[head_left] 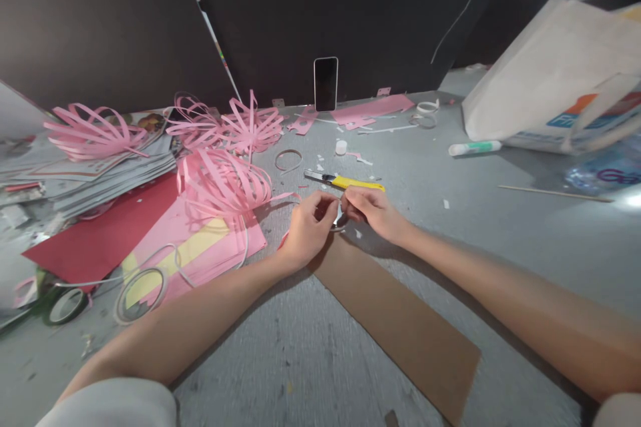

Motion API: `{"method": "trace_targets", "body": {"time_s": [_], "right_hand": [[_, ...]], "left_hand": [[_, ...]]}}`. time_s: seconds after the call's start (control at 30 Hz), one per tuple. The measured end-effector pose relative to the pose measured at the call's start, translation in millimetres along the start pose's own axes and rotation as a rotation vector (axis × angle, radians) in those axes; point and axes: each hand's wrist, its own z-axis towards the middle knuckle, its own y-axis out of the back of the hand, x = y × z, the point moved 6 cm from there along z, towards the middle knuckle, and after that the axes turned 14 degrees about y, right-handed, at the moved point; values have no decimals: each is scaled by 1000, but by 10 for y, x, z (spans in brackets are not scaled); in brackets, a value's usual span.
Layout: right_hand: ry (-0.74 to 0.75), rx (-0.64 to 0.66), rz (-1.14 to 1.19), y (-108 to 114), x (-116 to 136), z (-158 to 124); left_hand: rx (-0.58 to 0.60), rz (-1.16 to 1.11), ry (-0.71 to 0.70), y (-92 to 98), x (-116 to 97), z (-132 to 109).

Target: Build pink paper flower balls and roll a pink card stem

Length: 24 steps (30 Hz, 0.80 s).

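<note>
My left hand (313, 230) and my right hand (373, 210) meet at the middle of the table, both with fingers pinched together. Whatever small thing sits between the fingertips is too small to make out. Just below them shows part of a shiny ring (339, 223), perhaps a tape roll, mostly covered by the fingers. A brown cardboard strip (400, 323) runs from under my left hand toward the lower right. Right behind my hands lies a yellow utility knife (356, 183). A pink paper-strip pompom (225, 183) lies to the left, one strip reaching toward my left hand.
More pink pompoms (253, 123) lie at the back left, near stacked papers (115, 177) and a red sheet (105, 233). A phone (325, 83) leans against the dark wall. On the right are a green-labelled marker (475, 148), a thin stick (553, 193) and a white bag (545, 73).
</note>
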Motion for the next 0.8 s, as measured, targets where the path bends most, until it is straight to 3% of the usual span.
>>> {"method": "trace_targets", "body": {"time_s": [0.8], "right_hand": [[-39, -27, -34, 12, -13, 17]], "left_hand": [[26, -9, -20, -8, -10, -12]]}}
